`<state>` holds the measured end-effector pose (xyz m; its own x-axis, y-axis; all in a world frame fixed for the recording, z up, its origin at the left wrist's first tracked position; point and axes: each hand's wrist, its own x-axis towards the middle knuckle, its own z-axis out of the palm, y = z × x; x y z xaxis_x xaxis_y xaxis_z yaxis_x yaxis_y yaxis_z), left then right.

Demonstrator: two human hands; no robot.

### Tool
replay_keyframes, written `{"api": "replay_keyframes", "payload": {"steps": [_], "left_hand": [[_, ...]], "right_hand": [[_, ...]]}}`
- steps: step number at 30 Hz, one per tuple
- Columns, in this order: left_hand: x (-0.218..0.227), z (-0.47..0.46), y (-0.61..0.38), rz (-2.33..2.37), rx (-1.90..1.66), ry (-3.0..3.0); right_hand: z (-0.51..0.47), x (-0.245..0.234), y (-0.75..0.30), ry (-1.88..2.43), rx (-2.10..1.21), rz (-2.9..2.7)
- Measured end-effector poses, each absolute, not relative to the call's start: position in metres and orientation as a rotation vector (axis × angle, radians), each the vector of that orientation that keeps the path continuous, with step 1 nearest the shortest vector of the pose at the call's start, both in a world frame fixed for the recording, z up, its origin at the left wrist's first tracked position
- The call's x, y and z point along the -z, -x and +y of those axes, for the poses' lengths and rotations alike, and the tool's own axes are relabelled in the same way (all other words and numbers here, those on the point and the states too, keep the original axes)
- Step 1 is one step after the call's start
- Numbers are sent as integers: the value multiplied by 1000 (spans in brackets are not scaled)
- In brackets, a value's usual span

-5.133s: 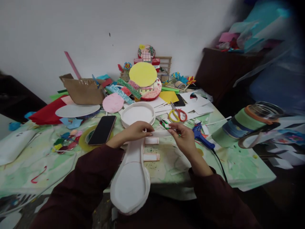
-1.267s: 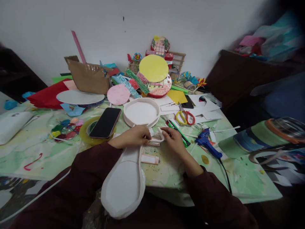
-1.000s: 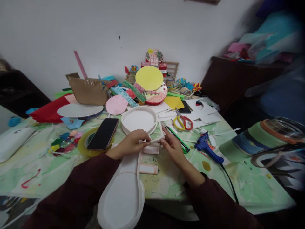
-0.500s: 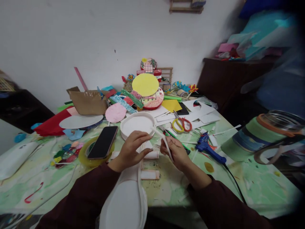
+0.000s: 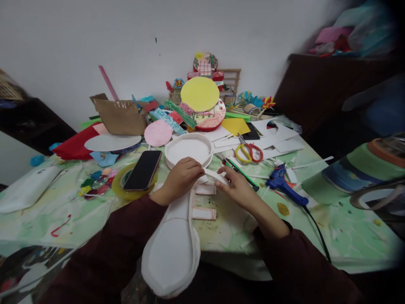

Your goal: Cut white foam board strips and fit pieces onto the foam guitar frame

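Note:
Between my two hands stretches a narrow white strip (image 5: 215, 175), foam board or card by its look. My left hand (image 5: 182, 179) pinches its left end, and my right hand (image 5: 236, 185) holds its right end between thumb and fingers. Below them lies a white shape (image 5: 169, 257) with raised rims, round at the top and wider at the near end, which juts past the table edge. Two small white tabs with brownish edges (image 5: 204, 214) stick out from its right side. My left hand and forearm cover part of its middle.
A phone (image 5: 142, 170) rests on a yellow tape roll (image 5: 117, 183) at left. To the right lie scissors (image 5: 248, 153), a green cutter (image 5: 242, 172), a blue glue gun (image 5: 286, 188) with its cord, and a green bottle (image 5: 344, 173). Behind stand a cardboard box (image 5: 122, 117) and paper crafts.
My left hand has closed on the strip's left end, where its fingers were spread before. The strip has turned flatter between both hands. The camera view has shifted.

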<state>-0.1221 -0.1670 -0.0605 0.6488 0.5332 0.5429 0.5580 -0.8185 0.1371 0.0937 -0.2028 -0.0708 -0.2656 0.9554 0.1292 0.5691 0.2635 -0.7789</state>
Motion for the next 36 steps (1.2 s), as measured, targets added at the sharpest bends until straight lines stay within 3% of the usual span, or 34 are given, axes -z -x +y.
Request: {"api": "replay_keyframes", "payload": {"steps": [12, 27, 36], "left_hand": [[70, -156, 131, -1328, 1027, 3050], [66, -154, 134, -1134, 594, 3238], [67, -150, 136, -1089, 534, 3289]], "right_hand": [[-185, 55, -87, 1535, -534, -2539], [-180, 73, -90, 1315, -626, -2475], [-183, 72, -90, 1306, -564, -2491]]}}
